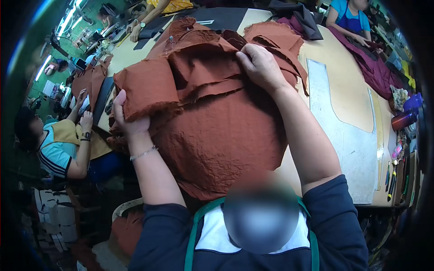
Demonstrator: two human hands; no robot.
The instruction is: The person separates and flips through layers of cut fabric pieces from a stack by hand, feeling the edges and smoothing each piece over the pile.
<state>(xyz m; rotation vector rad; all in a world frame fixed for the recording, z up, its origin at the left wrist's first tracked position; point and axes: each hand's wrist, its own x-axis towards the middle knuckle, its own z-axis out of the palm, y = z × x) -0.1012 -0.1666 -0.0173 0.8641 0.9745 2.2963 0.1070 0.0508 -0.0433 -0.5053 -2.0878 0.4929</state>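
A large heap of rust-brown fabric with frayed edges lies over the table and hangs down its near side. My left hand grips a folded piece of it at the left, thumb on top and fingers underneath, partly hidden. My right hand is closed on an upper edge of the same fabric, pinching it between thumb and fingers. Between my hands the cloth is bunched into loose layers and folds, with loose threads along the top.
A large pale pattern template lies on the table to the right. Pens and a cutter sit near the right edge, beside a dark red tumbler. Co-workers stand at the left, back and right, one handling maroon fabric.
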